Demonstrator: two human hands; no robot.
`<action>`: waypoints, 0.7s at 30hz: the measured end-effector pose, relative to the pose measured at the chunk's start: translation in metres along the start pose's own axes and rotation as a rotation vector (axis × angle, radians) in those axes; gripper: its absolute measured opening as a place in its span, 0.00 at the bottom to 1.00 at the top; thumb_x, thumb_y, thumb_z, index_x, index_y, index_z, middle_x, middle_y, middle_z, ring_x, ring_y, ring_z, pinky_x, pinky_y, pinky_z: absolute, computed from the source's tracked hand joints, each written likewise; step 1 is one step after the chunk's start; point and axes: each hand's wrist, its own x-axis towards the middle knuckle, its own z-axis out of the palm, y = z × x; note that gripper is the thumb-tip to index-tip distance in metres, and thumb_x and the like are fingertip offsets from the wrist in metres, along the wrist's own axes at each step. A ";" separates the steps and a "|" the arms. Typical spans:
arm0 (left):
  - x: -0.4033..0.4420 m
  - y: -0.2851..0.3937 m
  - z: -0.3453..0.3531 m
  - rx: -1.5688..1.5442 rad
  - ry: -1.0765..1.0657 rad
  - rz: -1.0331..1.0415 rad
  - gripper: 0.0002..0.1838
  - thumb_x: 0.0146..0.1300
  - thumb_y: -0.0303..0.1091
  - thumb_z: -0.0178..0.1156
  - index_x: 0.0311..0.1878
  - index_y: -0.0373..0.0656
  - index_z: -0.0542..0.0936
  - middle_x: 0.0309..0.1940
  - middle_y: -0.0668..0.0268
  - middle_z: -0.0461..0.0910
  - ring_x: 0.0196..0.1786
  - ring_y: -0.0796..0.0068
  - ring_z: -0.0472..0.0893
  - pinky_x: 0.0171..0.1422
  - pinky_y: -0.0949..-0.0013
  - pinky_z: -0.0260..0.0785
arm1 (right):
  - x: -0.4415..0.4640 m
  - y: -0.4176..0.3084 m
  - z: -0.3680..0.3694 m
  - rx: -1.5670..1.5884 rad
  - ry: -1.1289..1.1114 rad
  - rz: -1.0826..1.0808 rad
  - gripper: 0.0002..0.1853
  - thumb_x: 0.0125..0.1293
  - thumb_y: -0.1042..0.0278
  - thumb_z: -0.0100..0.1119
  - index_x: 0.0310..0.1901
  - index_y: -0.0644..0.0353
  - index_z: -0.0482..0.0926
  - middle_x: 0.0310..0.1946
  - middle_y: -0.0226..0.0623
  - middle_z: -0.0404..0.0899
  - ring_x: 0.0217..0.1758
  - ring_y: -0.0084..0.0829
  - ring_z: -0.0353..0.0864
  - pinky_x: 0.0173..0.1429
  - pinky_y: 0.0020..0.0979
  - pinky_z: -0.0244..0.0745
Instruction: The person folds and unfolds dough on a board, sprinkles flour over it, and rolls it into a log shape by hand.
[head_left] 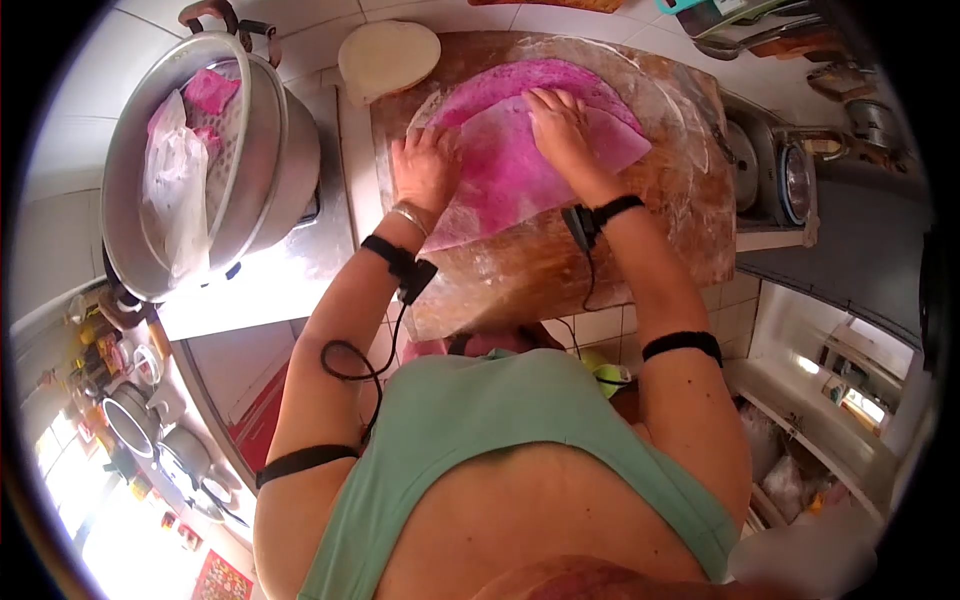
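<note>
Pink sheet [500, 180] — hands [428, 168] on top, seemingly unlabelled, floured board [660, 215]

Here's a pale green top [480, 400] filling the lower middle of the frame, scooped wide at the neck, a broad strap running down each side. Left hand [428, 168] and right hand [562, 125] are both bare! Up the left arm we go: a thin silvery bracelet [408, 214] (a neat flash of shine, that), then a black wristband [381, 251] with a boxy black module [418, 282] and a looping black cable [345, 360]. Over on the right arm, another black strap [618, 207], small dark unit [580, 228], thin lead [591, 280]. And black elastic bands circle both upper arms!
</note>
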 end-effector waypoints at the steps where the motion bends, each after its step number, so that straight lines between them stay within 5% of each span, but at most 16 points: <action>1: 0.002 0.002 0.000 0.025 -0.007 -0.052 0.17 0.69 0.43 0.64 0.59 0.55 0.85 0.56 0.66 0.85 0.63 0.60 0.80 0.65 0.48 0.66 | 0.006 -0.003 -0.001 0.018 -0.029 0.024 0.19 0.71 0.70 0.59 0.62 0.56 0.85 0.65 0.37 0.80 0.70 0.43 0.73 0.74 0.48 0.63; 8: 0.014 0.013 0.003 0.068 -0.183 -0.272 0.16 0.66 0.47 0.64 0.52 0.54 0.88 0.53 0.62 0.86 0.58 0.56 0.83 0.67 0.47 0.68 | 0.022 0.003 -0.004 -0.065 -0.184 0.037 0.15 0.67 0.76 0.56 0.52 0.57 0.86 0.61 0.39 0.80 0.69 0.42 0.72 0.77 0.46 0.59; 10: 0.016 0.017 -0.002 0.067 -0.158 -0.316 0.14 0.66 0.46 0.62 0.48 0.52 0.88 0.49 0.65 0.88 0.61 0.58 0.82 0.65 0.47 0.67 | 0.025 0.013 -0.006 -0.071 -0.102 -0.150 0.12 0.67 0.74 0.57 0.48 0.56 0.85 0.57 0.41 0.83 0.66 0.44 0.75 0.75 0.49 0.62; 14: 0.008 0.029 -0.005 0.071 0.017 -0.132 0.09 0.61 0.42 0.66 0.42 0.51 0.86 0.41 0.65 0.88 0.51 0.57 0.85 0.61 0.50 0.69 | 0.021 0.021 -0.013 0.020 -0.150 -0.166 0.12 0.65 0.74 0.59 0.49 0.56 0.85 0.51 0.42 0.85 0.62 0.47 0.79 0.72 0.51 0.65; 18: -0.030 0.058 -0.034 -0.075 -0.024 -0.030 0.07 0.59 0.39 0.66 0.41 0.53 0.84 0.36 0.67 0.86 0.52 0.58 0.83 0.61 0.48 0.66 | -0.028 0.025 -0.052 0.150 -0.099 -0.115 0.11 0.66 0.75 0.58 0.48 0.57 0.85 0.48 0.42 0.86 0.60 0.49 0.80 0.70 0.55 0.67; 21: -0.077 0.086 -0.048 -0.147 0.048 0.280 0.11 0.54 0.37 0.70 0.41 0.51 0.82 0.38 0.65 0.83 0.50 0.58 0.80 0.59 0.48 0.66 | -0.099 0.034 -0.107 0.098 -0.224 -0.192 0.09 0.67 0.73 0.58 0.45 0.57 0.85 0.50 0.44 0.84 0.61 0.48 0.78 0.68 0.55 0.67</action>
